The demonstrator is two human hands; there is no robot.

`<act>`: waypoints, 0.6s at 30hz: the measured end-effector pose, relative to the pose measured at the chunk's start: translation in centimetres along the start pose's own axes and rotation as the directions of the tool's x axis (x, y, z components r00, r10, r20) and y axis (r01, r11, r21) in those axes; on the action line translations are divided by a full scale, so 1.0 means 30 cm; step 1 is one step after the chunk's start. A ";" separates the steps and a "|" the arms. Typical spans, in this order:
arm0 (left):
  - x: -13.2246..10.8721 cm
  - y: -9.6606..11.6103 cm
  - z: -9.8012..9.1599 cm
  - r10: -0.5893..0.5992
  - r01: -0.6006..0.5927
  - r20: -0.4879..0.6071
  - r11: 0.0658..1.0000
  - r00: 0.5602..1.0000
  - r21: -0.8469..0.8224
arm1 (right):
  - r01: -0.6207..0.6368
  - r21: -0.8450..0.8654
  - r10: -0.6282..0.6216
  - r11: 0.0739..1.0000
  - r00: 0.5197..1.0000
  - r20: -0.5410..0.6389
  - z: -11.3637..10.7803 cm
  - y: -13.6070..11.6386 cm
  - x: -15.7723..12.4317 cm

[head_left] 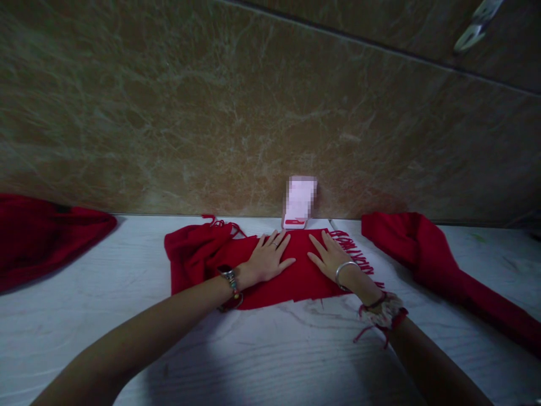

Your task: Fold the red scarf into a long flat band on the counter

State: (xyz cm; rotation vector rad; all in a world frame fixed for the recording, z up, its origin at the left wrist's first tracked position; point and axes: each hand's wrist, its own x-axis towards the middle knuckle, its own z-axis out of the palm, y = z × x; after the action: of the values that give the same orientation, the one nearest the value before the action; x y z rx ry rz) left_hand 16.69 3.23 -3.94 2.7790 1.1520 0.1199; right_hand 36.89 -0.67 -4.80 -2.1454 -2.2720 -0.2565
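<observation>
Both palms lie flat with fingers spread on a soft red scarf (296,276), a knitted rectangle spread at the middle of the pale, wood-grained tabletop (270,361); the left hand (268,256) and the right hand (329,255) press side by side, gripping nothing. The scarf bunches into loose folds at its left end, and a red fringe (359,254) of thin strands trails off its right edge. Another red cloth (443,276) lies rumpled to the right, a third (42,237) heaps at the left, and a small card (299,204) leans upright against the glossy brown marbled wall (253,113).
</observation>
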 end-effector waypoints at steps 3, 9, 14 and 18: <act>-0.019 -0.013 -0.002 0.018 -0.018 0.014 1.000 1.000 0.019 | 0.000 0.013 0.000 1.000 1.000 0.004 -0.014 -0.007 0.010; -0.035 -0.030 -0.006 0.034 -0.034 0.007 0.999 0.999 0.040 | 0.199 0.090 -0.192 0.976 0.978 -0.080 -0.059 -0.068 0.013; -0.033 -0.030 -0.005 0.054 -0.055 0.013 0.994 0.998 0.092 | 0.131 0.111 -0.138 0.985 0.989 0.060 -0.045 -0.081 0.002; -0.048 -0.089 -0.035 0.030 -0.016 -0.059 0.974 0.998 0.225 | 0.114 0.103 -0.122 0.988 0.989 0.080 -0.039 -0.077 0.002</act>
State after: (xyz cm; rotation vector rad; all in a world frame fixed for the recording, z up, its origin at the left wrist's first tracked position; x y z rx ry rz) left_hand 13.69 4.18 -3.33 3.0057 1.2190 0.0832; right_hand 34.48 -0.86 -3.90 -2.0163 -2.4073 -0.0524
